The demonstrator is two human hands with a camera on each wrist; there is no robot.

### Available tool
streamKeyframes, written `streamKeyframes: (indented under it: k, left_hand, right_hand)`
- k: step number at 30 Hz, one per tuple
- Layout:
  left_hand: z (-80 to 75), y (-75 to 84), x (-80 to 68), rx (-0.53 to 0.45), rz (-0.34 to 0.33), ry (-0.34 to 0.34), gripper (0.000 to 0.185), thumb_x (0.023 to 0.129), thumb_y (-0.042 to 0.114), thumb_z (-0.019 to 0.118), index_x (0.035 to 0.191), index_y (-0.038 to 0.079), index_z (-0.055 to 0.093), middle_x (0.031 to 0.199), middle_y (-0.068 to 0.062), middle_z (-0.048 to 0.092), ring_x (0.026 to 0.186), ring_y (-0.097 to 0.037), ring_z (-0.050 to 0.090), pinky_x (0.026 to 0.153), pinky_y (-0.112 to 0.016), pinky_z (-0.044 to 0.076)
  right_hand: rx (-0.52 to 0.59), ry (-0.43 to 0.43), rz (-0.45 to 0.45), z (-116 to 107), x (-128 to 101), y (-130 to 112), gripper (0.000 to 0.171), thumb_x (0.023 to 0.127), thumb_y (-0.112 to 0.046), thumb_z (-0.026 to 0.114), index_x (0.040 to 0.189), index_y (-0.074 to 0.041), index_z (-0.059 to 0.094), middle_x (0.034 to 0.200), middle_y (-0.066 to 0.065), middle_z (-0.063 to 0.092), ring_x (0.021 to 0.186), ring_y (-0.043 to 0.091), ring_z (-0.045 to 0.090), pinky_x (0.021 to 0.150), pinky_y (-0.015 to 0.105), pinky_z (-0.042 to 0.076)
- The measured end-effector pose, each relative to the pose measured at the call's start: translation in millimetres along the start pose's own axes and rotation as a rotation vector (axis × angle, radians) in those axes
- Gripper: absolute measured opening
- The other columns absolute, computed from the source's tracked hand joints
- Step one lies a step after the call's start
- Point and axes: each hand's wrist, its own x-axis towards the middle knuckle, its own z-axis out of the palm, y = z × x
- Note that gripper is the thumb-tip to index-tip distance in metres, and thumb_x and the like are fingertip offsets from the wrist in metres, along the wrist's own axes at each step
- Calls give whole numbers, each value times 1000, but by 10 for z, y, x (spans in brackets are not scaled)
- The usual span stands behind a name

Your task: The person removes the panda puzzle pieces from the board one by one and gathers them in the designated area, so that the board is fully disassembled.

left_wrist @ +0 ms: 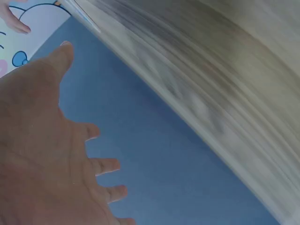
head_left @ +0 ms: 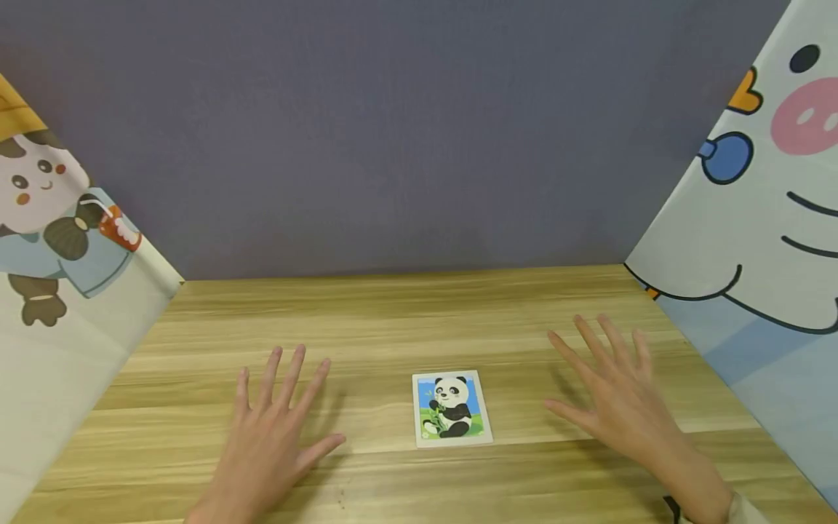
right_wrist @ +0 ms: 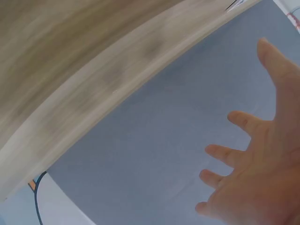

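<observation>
On the light wooden tabletop (head_left: 419, 320), roughly midway between the two hands, lies a small rectangular card with a white border and a picture of a panda on a blue and green ground (head_left: 452, 407). It rests flat, face up, its long sides running away from the person and turned only slightly off square.

By its look the panda card is thin, light and fairly stiff, something like printed board or a flat puzzle tray; which of these it is cannot be told. Lying flush on the smooth wood, it probably offers little to grip from above. The likely holds are at its edges: a fingertip pressed on the face to slide it, or a nail worked under the white border to lift one side, then a pinch between thumb and finger. It seems unlikely to break, though a thin card could bend or crease if squeezed hard.

To the left of the panda card, the left hand (head_left: 271, 444) is spread wide with its fingers straight and apart, palm down, just above or on the tabletop. It holds nothing and is clear of the card. To the right of the panda card, the right hand (head_left: 615, 397) is likewise splayed, palm down, fingers pointing away, empty and not touching the card. Both wrist views are blurred, showing only open fingers against wood and a grey-blue back wall (head_left: 406, 131).
</observation>
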Motion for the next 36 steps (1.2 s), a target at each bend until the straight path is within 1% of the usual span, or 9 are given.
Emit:
streamKeyframes:
  k: [4, 8, 11, 15, 20, 23, 29, 33, 36]
  left_hand:
    - [18, 96, 63, -53, 10, -62, 94, 83, 73, 59, 156, 19, 36, 164, -14, 19, 150, -43, 7, 114, -69, 0]
    - [25, 202, 140, -156, 34, -122, 89, 82, 67, 67, 153, 18, 42, 162, -12, 27, 148, -44, 16, 111, -73, 9]
    - [28, 277, 207, -191, 82, -147, 84, 83, 64, 68, 149, 17, 47, 160, -12, 32, 146, -42, 24, 110, -74, 14]
    - [52, 378, 289, -191, 162, -156, 81, 83, 63, 68, 146, 15, 51, 159, -13, 32, 145, -40, 29, 110, -72, 17]
    - [108, 492, 363, -200, 239, -174, 79, 83, 61, 68, 143, 10, 54, 157, -16, 35, 142, -40, 34, 109, -71, 22]
    - [139, 541, 395, -223, 264, -197, 77, 84, 59, 68, 141, 8, 55, 154, -18, 40, 140, -40, 38, 108, -70, 25]
    - [168, 637, 462, -264, 292, -278, 72, 90, 57, 63, 142, 8, 54, 153, -17, 41, 140, -38, 39, 107, -67, 31]
    - [182, 738, 539, -286, 313, -322, 67, 93, 55, 60, 142, 9, 54, 154, -15, 41, 141, -35, 39, 107, -66, 34]
    - [214, 835, 616, -292, 340, -339, 65, 95, 57, 57, 143, 14, 54, 153, -13, 42, 140, -35, 41, 105, -68, 34]
  right_hand:
    - [19, -5, -23, 18, 36, -32, 89, 78, -68, 69, 151, -25, 44, 154, 21, 37, 146, 45, 21, 112, 72, 4]
    - [62, -35, -40, 41, 91, -85, 86, 81, -59, 71, 153, -22, 41, 153, 20, 37, 141, 46, 27, 111, 72, 10]
    - [128, -82, -39, 58, 144, -149, 87, 83, -51, 75, 155, -21, 37, 155, 19, 34, 141, 45, 27, 109, 72, 16]
    - [214, -132, -44, 81, 221, -231, 86, 85, -42, 77, 156, -19, 34, 156, 19, 33, 140, 44, 30, 105, 69, 23]
    - [265, -186, -58, 126, 303, -314, 83, 89, -37, 75, 157, -19, 32, 151, 18, 40, 137, 40, 37, 106, 65, 27]
    - [276, -212, -62, 157, 348, -364, 75, 90, -35, 75, 153, -16, 39, 147, 18, 45, 134, 39, 42, 106, 65, 30]
    - [277, -275, -56, 205, 455, -484, 50, 91, -31, 74, 132, -5, 61, 127, 16, 63, 118, 36, 56, 100, 66, 38]
    - [380, -372, -43, 229, 525, -560, 41, 96, -27, 68, 128, -2, 63, 125, 16, 65, 119, 39, 57, 101, 64, 40]
    - [477, -440, -50, 265, 580, -607, 36, 97, -23, 65, 128, -3, 64, 122, 11, 66, 115, 33, 60, 97, 56, 47]
